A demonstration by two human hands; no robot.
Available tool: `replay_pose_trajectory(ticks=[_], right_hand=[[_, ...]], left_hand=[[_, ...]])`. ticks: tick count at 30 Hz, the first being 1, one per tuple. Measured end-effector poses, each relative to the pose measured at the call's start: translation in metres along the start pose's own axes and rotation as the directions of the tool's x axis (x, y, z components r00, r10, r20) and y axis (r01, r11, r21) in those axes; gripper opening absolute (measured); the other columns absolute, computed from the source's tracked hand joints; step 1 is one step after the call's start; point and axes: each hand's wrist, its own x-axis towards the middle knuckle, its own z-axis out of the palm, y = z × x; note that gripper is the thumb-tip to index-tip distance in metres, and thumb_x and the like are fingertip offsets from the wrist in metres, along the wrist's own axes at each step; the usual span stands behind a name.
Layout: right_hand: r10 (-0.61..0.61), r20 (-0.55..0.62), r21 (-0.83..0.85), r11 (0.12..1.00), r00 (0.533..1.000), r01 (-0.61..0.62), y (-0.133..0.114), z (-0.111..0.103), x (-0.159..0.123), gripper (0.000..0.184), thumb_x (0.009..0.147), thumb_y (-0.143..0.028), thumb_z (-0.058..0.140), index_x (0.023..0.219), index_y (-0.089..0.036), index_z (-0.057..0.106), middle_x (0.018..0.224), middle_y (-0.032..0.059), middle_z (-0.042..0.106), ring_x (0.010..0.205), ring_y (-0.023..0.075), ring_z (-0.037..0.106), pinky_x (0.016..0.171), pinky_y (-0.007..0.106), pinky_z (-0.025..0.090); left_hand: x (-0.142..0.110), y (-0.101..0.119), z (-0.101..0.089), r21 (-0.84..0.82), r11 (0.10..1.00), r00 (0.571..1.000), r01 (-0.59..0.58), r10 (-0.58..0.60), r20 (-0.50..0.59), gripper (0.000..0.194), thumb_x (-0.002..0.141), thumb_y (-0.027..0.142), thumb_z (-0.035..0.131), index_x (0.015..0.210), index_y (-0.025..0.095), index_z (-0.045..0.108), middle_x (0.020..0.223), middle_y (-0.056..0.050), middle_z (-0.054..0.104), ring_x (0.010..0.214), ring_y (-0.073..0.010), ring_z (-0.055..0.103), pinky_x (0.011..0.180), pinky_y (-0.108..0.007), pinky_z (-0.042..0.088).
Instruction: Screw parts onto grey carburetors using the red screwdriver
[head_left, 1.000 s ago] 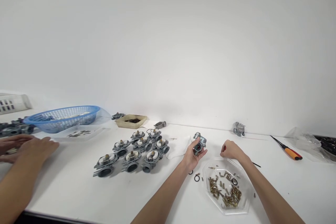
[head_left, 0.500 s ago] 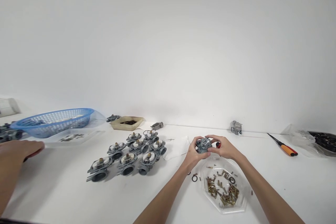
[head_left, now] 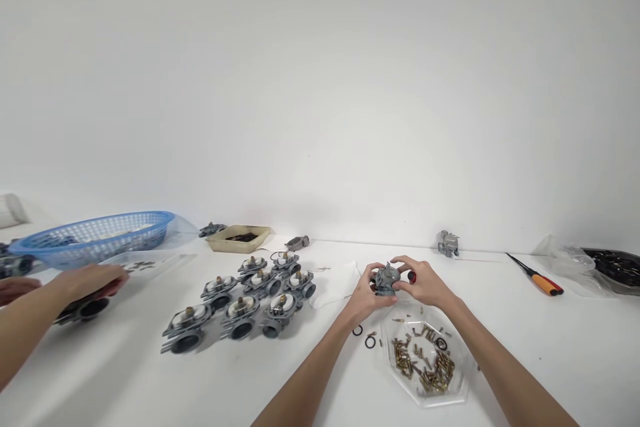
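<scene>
My left hand (head_left: 363, 291) and my right hand (head_left: 417, 285) both grip a small grey carburetor body (head_left: 387, 278) between their fingers, above the rim of an octagonal transparent tray (head_left: 384, 347). A small red piece (head_left: 411, 276) shows at my right fingertips. The tray holds many brass jets (head_left: 425, 363) and loose small parts. Just left of it lie black O-rings (head_left: 370, 341). A white cloth (head_left: 334, 283) lies to the left of my left hand. Part of the carburetor is hidden by my fingers.
Several grey carburetors (head_left: 240, 300) stand grouped left of centre. At far left, a co-worker's hand (head_left: 90, 282) rests on another carburetor (head_left: 83, 309), near a blue plastic basket (head_left: 93, 238). A beige tray (head_left: 237, 238) stands at the wall; an orange-handled screwdriver (head_left: 543, 284) lies right.
My right hand has moved left onto the carburetor, which both hands now hold and have turned. The co-worker's hand has moved right, with a carburetor now showing under it.
</scene>
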Motion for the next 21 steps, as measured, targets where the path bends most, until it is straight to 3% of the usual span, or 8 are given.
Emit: replay_pose_trajectory(ticks=[6,12,21], right_hand=[[-0.061,-0.019,-0.065,0.996,0.998,0.059,-0.0002,0.0006,0.0014,0.027,0.081,-0.026,0.068,0.108,-0.025,0.069,0.098,0.0022,0.075,0.064,0.0131,0.054,0.064,0.026,0.045],[-0.107,-0.005,-0.102,0.989,0.994,0.106,-0.0043,0.0004,0.0018,0.025,0.083,-0.026,0.068,0.107,-0.024,0.072,0.103,0.0029,0.075,0.076,0.0163,0.062,0.07,0.028,0.047],[-0.099,0.001,-0.177,0.979,0.995,0.098,-0.0029,0.0025,0.0013,0.026,0.082,-0.027,0.07,0.107,-0.025,0.073,0.097,0.0024,0.076,0.066,0.015,0.058,0.068,0.027,0.046]], left_hand=[[0.0016,-0.0042,-0.0015,0.041,0.999,1.0,-0.002,0.002,-0.004,0.073,0.055,0.029,0.092,0.117,0.022,0.054,0.102,-0.005,0.067,0.083,-0.019,0.066,0.074,-0.029,0.051],[0.0018,-0.0049,-0.0055,0.096,0.995,0.999,-0.022,0.019,0.028,0.068,0.055,0.029,0.092,0.111,0.021,0.054,0.094,-0.002,0.068,0.084,-0.0196,0.065,0.075,-0.03,0.049],[0.0024,-0.0063,-0.009,0.126,0.992,0.999,0.011,-0.016,0.038,0.073,0.05,0.033,0.094,0.109,0.022,0.052,0.091,0.0,0.066,0.081,-0.0183,0.064,0.075,-0.031,0.048]])
